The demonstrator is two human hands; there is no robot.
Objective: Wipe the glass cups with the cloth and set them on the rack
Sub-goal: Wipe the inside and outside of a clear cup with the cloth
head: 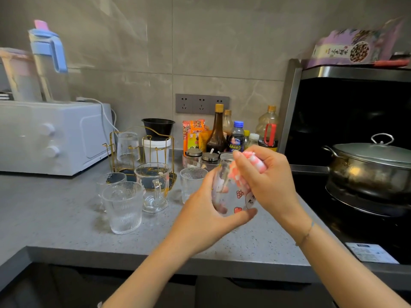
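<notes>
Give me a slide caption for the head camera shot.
Left hand holds a printed glass cup while the right hand presses a pink cloth into it, gold rack back left.

A thin bracelet (308,233) with a small blue bead is worn at the wrist of the right hand (266,181). Both forearms are seen bare down to the picture's edge.

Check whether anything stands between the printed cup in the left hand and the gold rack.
Yes. A ribbed glass and a handled mug stand on the counter between the printed cup in the left hand and the gold rack, the mug right before its base. Lifting the cup over them would likely clear both.
</notes>
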